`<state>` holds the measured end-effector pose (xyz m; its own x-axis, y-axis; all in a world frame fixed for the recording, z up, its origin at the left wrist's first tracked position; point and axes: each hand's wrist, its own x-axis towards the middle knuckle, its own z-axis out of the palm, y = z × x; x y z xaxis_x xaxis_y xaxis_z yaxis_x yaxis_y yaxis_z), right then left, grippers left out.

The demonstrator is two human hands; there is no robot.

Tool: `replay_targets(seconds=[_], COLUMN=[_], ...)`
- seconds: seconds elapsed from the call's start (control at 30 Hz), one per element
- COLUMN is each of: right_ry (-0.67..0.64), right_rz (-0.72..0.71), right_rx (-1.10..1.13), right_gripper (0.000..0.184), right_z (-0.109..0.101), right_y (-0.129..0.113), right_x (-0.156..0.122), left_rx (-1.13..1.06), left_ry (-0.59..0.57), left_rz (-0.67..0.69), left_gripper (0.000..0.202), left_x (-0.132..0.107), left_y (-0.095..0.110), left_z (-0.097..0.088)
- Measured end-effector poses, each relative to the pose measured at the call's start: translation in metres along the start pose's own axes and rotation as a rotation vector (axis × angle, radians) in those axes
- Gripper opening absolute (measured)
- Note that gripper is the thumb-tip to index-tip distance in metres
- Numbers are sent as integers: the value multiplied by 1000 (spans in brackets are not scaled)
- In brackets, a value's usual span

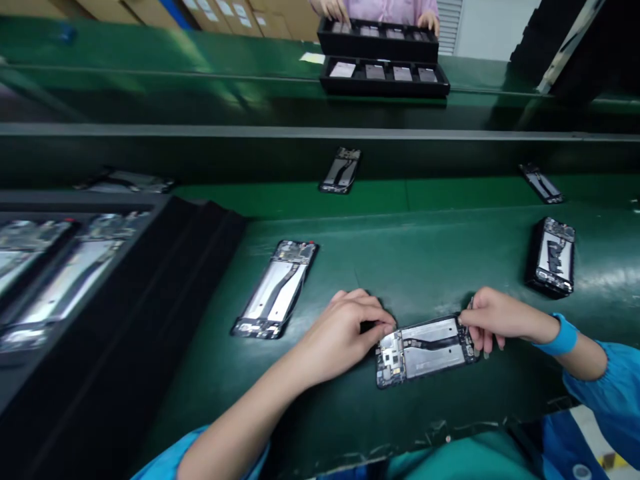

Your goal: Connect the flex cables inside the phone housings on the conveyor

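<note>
While phone [434, 359] in fingers [471, 318], labels [241, 11] illegible.

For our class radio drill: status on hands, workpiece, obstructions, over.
Left hand and right hand at opposite ends of rectangular black-framed, silver-centred phone assembly. Circuitry faces up. No obstruction visible.
</note>
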<state>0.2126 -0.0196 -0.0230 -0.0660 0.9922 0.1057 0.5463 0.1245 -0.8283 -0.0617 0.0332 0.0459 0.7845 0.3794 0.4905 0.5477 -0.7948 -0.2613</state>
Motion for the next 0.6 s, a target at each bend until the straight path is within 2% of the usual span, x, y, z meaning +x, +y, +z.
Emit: replay_targets(seconds=[0.07, 0.2, 0.6], right_ry=[-10, -20, -38], right_rz=[0, 10, 16], right_rx=[0, -20, -6], right_gripper=[35, 34, 34], right_z=[-1, -2, -2], right_y=[2, 1, 1], right_x=[1, 3, 4], left_rx=[-62, -108, -117], left_ry=[-46, -67, -144], left_rz=[-27, -55, -54], left_gripper=[22, 17, 14], left_x=[0, 5, 17], left_y=[-5, -4, 0], left_z=[-5, 0, -6])
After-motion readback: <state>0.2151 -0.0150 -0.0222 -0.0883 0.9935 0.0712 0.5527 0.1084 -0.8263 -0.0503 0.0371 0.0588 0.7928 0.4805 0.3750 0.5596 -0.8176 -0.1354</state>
